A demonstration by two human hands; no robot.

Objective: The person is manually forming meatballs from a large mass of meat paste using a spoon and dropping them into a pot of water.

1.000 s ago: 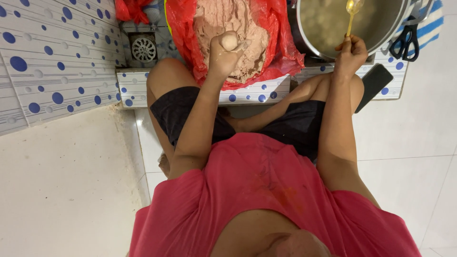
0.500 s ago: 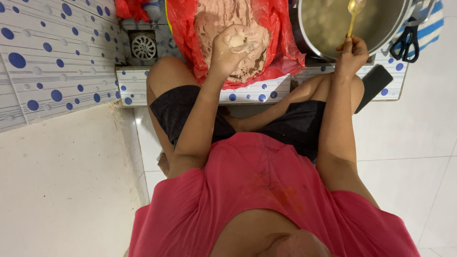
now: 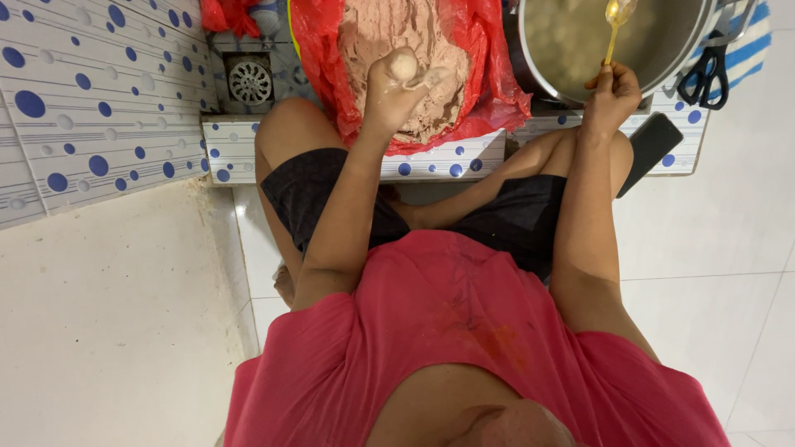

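Squeezing a paste ball (image 3: 403, 63) up again, the left hand (image 3: 397, 87) grips paste; right hand (image 3: 610, 95) still grips the spoon (image 3: 614, 25).

Floor: glossy white square-tiled floor (image 3: 712, 248) is spreading from 3 to 6 o'clock.
Wall: white ceramic tiles with blue dots (image 3: 74, 108) are covering 10 o'clock.
Ledge: low blue-dotted tiled step (image 3: 447, 165) is running across centre.
Drain: round metal drain grate (image 3: 249, 80) is sitting at 11 o'clock.
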